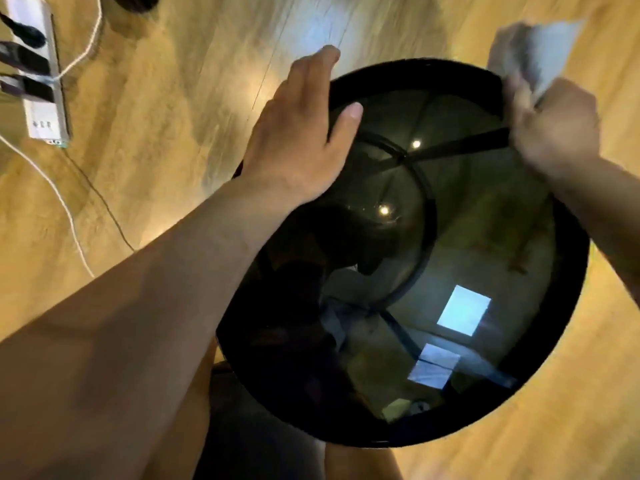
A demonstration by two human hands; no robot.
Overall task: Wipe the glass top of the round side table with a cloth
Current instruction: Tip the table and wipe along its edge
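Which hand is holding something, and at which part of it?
The right hand grips a pale cloth, bunched at its lower end. The left hand holds nothing; it lies open on the table rim.

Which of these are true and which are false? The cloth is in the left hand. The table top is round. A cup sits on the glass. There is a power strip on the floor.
1. The cloth is in the left hand. False: the right hand grips the pale cloth; the left hand is open and rests on the table's edge.
2. The table top is round. True: the dark glass top has a round black rim.
3. A cup sits on the glass. False: only reflections show on it.
4. There is a power strip on the floor. True: a white power strip lies on the wooden floor.
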